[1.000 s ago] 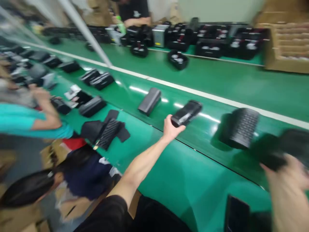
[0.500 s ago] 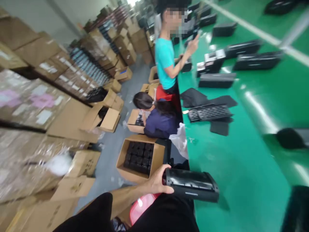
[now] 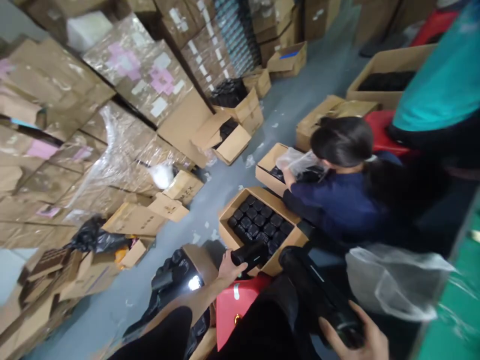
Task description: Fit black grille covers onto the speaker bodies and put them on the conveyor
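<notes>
My left hand (image 3: 229, 268) is closed on one end of a black oblong device (image 3: 250, 253), held just at the near edge of an open carton (image 3: 229, 235) packed with several upright black devices. My right hand (image 3: 359, 336) at the bottom edge grips a second, longer black device (image 3: 317, 292) that lies across my lap. A red stool (image 3: 240, 305) shows under my left forearm.
A crouching person in dark blue (image 3: 345, 197) handles a plastic-lined box (image 3: 268, 167). A person in a teal shirt (image 3: 442, 85) stands at the right. A clear plastic bag (image 3: 393, 280) hangs by the green table edge (image 3: 463, 300). Wrapped carton stacks (image 3: 123, 100) fill the left.
The view has swung from the green conveyor down to the floor. My left hand has carried the black device off the belt to the open carton. My right hand now shows, gripping another device.
</notes>
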Tool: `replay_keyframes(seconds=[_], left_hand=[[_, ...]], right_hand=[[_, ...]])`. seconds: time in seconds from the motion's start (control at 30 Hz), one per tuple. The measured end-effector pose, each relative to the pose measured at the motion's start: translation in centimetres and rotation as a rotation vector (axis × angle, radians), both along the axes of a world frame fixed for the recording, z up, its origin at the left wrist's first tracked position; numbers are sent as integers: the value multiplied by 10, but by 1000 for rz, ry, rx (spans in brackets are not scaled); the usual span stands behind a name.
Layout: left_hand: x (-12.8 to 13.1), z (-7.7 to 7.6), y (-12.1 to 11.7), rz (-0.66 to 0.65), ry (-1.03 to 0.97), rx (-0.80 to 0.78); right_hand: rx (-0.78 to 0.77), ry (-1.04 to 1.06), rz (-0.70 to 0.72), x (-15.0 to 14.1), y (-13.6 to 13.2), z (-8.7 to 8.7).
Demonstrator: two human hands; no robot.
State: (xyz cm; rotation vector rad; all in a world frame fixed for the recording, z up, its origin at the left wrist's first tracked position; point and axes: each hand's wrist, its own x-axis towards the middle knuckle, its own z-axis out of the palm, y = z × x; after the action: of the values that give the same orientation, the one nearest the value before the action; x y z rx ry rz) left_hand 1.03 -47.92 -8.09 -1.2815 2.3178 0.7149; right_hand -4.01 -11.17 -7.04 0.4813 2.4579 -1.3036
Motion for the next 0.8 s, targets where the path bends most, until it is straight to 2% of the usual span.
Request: replay_keyframes(seconds=[0.1,0.2,0.3,0.4,0.53,0.67,0.73,0.8], left_hand=[[-5,-16,-17,115,-55,-66],[-9,-35,-35,188,-54,-117],[-21,-57,-60,158,-100,-188],[-39,-86,-92,57,-109,-237],[-62,-130,-138,8,-67,-261],[-74,-169,-172,-40,-62,-316],[-77,-186,-183,-74,-60,-339],[-79,-200,-192,-104,-60,-353]], right_hand=[[39,11,140,-27,-41,-30],[68,-19,261,-53,-74,-72],[137,-71,486,-89,-117,-109],[262,-20,758,-130,-184,-127],[359,99,997,-170,-302,-145],[322,125,1042,-191,-411,-182],[306,109,1014,-194,-451,-202],[285,82,988,-193,-479,-219]])
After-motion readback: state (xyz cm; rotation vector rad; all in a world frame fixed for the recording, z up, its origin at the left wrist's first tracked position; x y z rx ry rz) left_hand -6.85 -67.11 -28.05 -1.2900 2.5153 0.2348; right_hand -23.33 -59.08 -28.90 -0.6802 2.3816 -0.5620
